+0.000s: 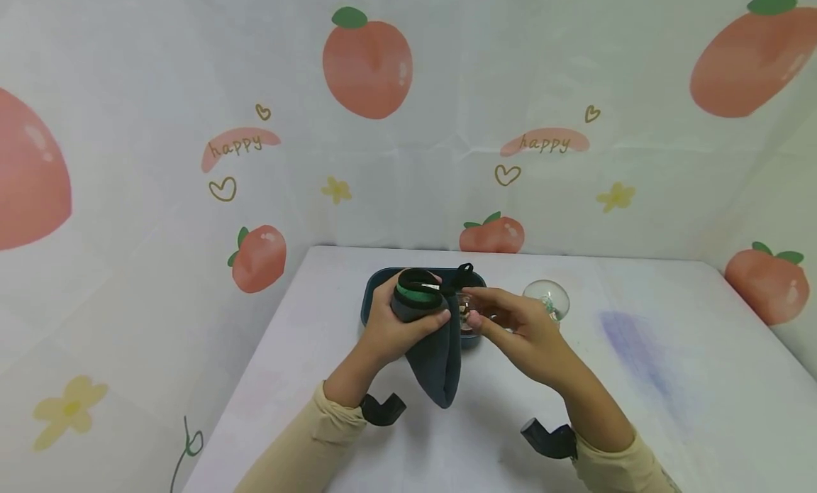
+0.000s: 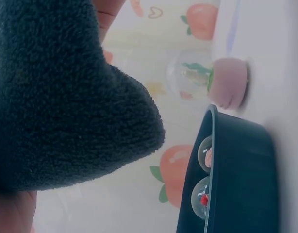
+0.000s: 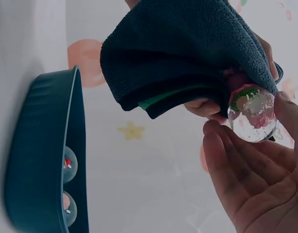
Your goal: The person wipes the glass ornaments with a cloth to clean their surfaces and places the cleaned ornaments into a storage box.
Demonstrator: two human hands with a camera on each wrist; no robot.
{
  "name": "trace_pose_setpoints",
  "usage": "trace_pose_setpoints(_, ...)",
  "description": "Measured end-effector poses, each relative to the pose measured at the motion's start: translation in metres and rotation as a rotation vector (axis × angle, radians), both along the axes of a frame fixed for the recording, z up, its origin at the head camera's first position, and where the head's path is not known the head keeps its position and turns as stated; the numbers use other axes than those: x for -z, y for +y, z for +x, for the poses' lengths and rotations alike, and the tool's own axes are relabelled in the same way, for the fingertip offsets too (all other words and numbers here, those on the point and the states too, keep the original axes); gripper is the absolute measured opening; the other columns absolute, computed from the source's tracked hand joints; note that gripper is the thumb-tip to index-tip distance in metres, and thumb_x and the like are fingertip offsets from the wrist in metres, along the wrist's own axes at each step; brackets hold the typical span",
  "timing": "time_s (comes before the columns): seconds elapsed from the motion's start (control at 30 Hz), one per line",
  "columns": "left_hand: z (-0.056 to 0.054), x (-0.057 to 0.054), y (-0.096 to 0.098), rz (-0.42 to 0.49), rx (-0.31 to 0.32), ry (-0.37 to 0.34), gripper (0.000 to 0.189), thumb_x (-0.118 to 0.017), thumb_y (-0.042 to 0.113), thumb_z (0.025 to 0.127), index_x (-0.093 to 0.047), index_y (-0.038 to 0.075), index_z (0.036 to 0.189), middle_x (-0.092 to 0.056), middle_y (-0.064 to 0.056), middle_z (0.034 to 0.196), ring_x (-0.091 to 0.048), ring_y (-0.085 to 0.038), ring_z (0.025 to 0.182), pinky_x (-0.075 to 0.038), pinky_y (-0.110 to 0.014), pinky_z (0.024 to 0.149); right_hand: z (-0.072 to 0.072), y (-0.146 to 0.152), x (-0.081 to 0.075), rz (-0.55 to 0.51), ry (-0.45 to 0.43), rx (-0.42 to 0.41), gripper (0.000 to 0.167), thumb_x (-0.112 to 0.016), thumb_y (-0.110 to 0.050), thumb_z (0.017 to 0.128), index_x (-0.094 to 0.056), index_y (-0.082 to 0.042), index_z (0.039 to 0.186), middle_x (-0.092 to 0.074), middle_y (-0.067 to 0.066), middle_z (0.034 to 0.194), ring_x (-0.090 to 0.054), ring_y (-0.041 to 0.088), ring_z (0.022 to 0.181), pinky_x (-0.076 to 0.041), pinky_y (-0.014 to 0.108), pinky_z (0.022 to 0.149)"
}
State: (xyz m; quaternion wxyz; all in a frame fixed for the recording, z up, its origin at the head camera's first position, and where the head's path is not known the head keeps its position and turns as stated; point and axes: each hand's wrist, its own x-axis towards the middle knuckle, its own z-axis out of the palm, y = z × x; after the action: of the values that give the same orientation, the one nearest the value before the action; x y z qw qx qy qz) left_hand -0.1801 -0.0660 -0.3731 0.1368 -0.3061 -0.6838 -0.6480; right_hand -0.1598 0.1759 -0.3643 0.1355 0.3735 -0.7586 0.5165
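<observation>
My left hand (image 1: 398, 326) grips a folded dark teal cloth (image 1: 437, 372) with a fuzzy face, black edging and a green inner side. Its lower corner hangs down over the table. Out of the cloth pokes a small snow globe (image 3: 253, 116), its clear ball facing my right hand and its pinkish base partly covered by the fabric. My right hand (image 1: 526, 337) holds the ball between the thumb, which touches its edge, and the curved fingers. Fine detail inside the ball is blurred.
Behind the hands stands a dark teal tray (image 1: 369, 294); side views show glass balls (image 2: 200, 198) inside it. Another snow globe (image 1: 547, 298) with a pink base (image 2: 229, 82) stands on the white table (image 1: 287, 379) right of the tray. A peach-printed backdrop (image 1: 415, 174) surrounds the table.
</observation>
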Motion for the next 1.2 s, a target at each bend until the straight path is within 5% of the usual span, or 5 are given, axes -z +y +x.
trace_pose_setpoints(0.2, 0.0006, -0.0007, -0.0005, 0.006, -0.013, 0.007, 0.051, -0.086, 0.022, 0.083, -0.068, 0.000, 0.126, -0.072, -0.021, 0.121, -0.070, -0.015, 0.111, -0.055, -0.033, 0.099, 0.0017, -0.0009, -0.0039, -0.052, -0.032, -0.043, 0.059, -0.081, 0.009, 0.086, -0.063, -0.003, 0.141, -0.071, 0.015, 0.131, -0.071, 0.013, 0.112, -0.064, 0.030, 0.086)
trace_pose_setpoints(0.33, 0.0004, -0.0012, -0.0006, 0.001, -0.013, 0.001, 0.053, -0.086, 0.023, 0.084, -0.067, -0.003, 0.127, -0.071, -0.021, 0.122, -0.070, -0.015, 0.112, -0.055, -0.032, 0.100, 0.0014, -0.0005, -0.0048, -0.102, 0.009, -0.065, 0.062, -0.085, 0.015, 0.078, -0.064, 0.002, 0.135, -0.072, 0.018, 0.121, -0.072, 0.013, 0.110, -0.064, 0.032, 0.081)
trace_pose_setpoints(0.57, 0.0025, -0.0018, -0.0001, 0.003, -0.020, 0.008, 0.051, -0.085, 0.021, 0.083, -0.067, 0.000, 0.126, -0.072, -0.021, 0.121, -0.069, -0.015, 0.110, -0.055, -0.032, 0.099, 0.0023, -0.0007, -0.0019, -0.062, -0.031, -0.025, 0.044, -0.072, 0.011, 0.093, -0.065, -0.004, 0.134, -0.077, 0.013, 0.106, -0.076, 0.014, 0.091, -0.065, 0.035, 0.072)
trace_pose_setpoints(0.8, 0.0024, -0.0011, -0.0005, 0.019, -0.025, 0.007, 0.055, -0.087, 0.025, 0.085, -0.066, -0.004, 0.126, -0.071, -0.023, 0.122, -0.070, -0.014, 0.112, -0.055, -0.031, 0.100, 0.0034, -0.0029, -0.0042, -0.058, -0.003, -0.054, 0.060, -0.084, 0.009, 0.083, -0.064, -0.004, 0.138, -0.072, 0.012, 0.128, -0.073, 0.016, 0.108, -0.064, 0.032, 0.084)
trace_pose_setpoints(1.2, -0.0012, -0.0006, -0.0029, 0.016, -0.011, 0.035, 0.056, -0.085, 0.033, 0.087, -0.066, -0.003, 0.125, -0.071, -0.023, 0.120, -0.069, -0.013, 0.108, -0.055, -0.032, 0.098, 0.0057, -0.0016, -0.0079, -0.023, -0.023, 0.006, 0.044, -0.072, 0.007, 0.095, -0.065, -0.008, 0.135, -0.076, 0.008, 0.116, -0.073, 0.011, 0.099, -0.063, 0.028, 0.079)
